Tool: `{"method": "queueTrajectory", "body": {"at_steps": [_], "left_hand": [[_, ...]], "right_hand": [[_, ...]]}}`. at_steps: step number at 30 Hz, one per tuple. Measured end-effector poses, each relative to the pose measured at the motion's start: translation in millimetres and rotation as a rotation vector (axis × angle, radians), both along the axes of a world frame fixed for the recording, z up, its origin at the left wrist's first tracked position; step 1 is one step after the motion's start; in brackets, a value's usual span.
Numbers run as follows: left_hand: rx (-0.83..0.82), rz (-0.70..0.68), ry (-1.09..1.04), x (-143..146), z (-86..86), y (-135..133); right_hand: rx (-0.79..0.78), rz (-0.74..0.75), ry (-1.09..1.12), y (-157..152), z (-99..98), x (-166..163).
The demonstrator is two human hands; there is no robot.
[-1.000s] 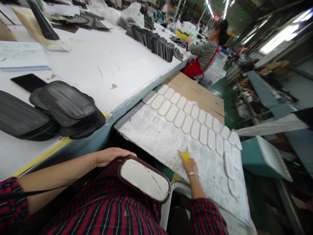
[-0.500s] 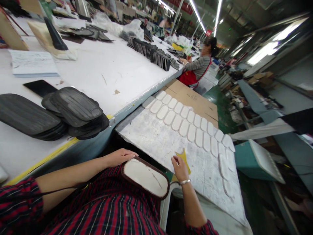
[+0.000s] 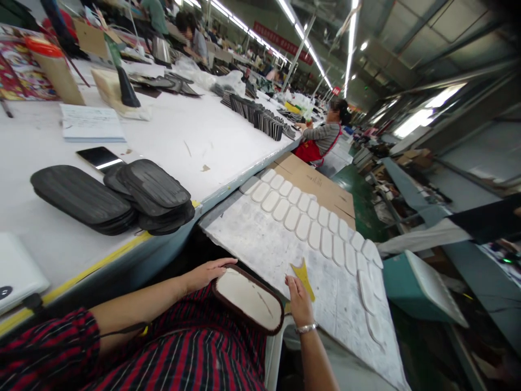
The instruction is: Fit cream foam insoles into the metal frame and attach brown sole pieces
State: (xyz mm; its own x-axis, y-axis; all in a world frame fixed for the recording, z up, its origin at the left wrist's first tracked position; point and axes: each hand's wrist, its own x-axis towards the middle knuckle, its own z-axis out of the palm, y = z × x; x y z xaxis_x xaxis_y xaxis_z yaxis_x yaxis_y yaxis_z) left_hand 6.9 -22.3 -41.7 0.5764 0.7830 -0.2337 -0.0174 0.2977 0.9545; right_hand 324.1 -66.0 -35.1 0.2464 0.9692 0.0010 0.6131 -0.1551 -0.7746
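Observation:
My left hand point(image 3: 208, 273) grips the near-left end of a rounded oblong panel point(image 3: 247, 297) with a white face and a raised dark brown rim, tilted over my lap. Some of its fingers are hidden by the rim. A dark mark runs across the white face. Right of the panel, my right hand point(image 3: 300, 302) is apart from it, fingers bent and pinched together; whatever they may hold is too small to make out. Just behind those fingers, a yellow notched piece point(image 3: 303, 278) lies on a whitish board point(image 3: 260, 239).
Rows of white oval pieces point(image 3: 315, 233) lie on the board. On the white table point(image 3: 171, 141) at left are stacked black oval pieces point(image 3: 81, 198), a phone point(image 3: 100, 157) and a notepad point(image 3: 91, 124). A co-worker point(image 3: 323, 136) sits farther along. A teal bin point(image 3: 419, 285) stands right.
The view has turned left and up, so the table's things appear farther right. Both hands keep nearly the same places, the left still on the brown-rimmed panel.

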Motion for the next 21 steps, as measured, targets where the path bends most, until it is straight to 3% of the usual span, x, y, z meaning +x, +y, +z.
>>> {"method": "queueTrajectory", "body": {"at_steps": [3, 9, 15, 21], "left_hand": [[0.001, 0.025, -0.013, -4.1, -0.3, -6.4], [-0.169, 0.092, -0.122, -5.0, -3.3, -13.8], [-0.027, 0.056, -0.023, 3.5, -5.2, 7.3], [0.136, 0.027, 0.083, 10.3, -6.5, 13.3]], "right_hand": [[0.038, -0.005, 0.008, 0.3, 9.0, -7.9], [0.071, 0.089, -0.022, -6.9, 26.5, -27.1], [0.056, 0.196, -0.100, -5.5, 13.9, -44.4], [0.073, 0.189, -0.129, 2.5, 1.9, -46.6]]}}
